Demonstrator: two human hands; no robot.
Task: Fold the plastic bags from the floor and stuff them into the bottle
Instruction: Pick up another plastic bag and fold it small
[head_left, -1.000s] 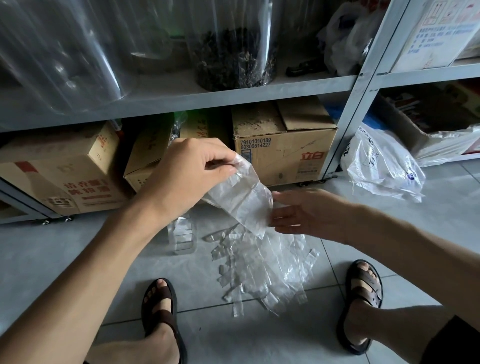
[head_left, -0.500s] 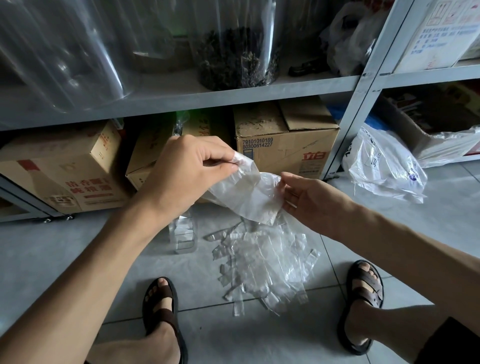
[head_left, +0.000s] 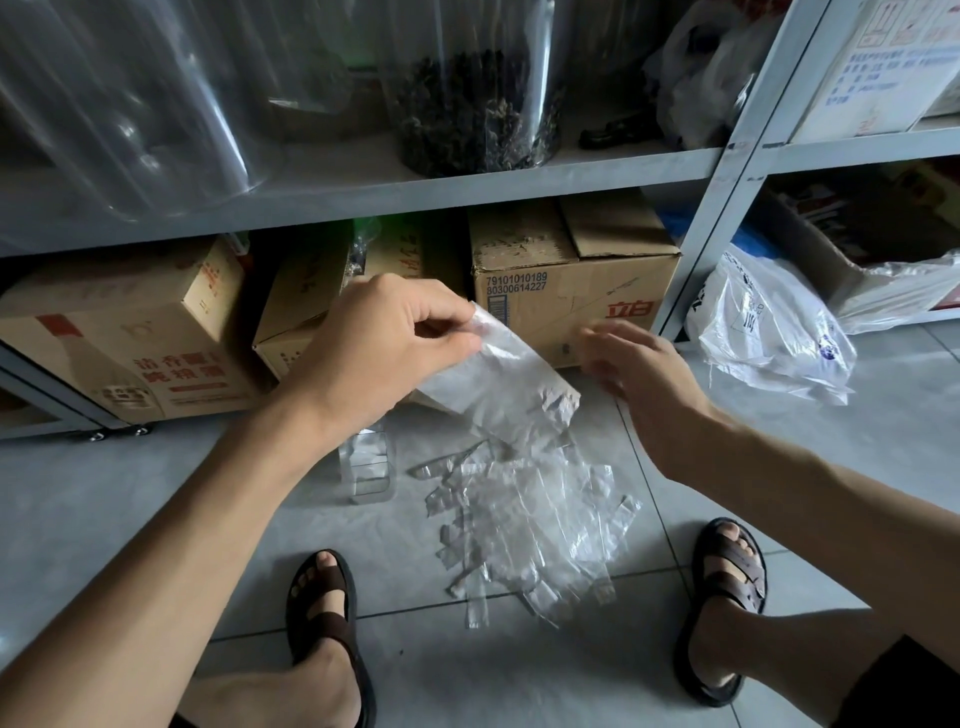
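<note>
Bag (head_left: 511, 387) pinched at top corner by left hand (head_left: 384, 343), hung clear of pile (head_left: 535, 530) for folding; right hand (head_left: 636, 366) loose, empty, beside it; bottle (head_left: 369, 467) stands near

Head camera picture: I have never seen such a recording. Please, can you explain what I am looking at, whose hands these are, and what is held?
No machine is here. A person wears one camera on the head, so it looks forward and down at their own arms and sandals. The left hand pinches a clear plastic bag by its top edge; the bag hangs in the air. The right hand is open beside it, blurred, holding nothing. On the tiled floor lies a loose pile of clear bags, and left of it stands a small clear bottle. Behind are cardboard boxes under a metal shelf.
</note>
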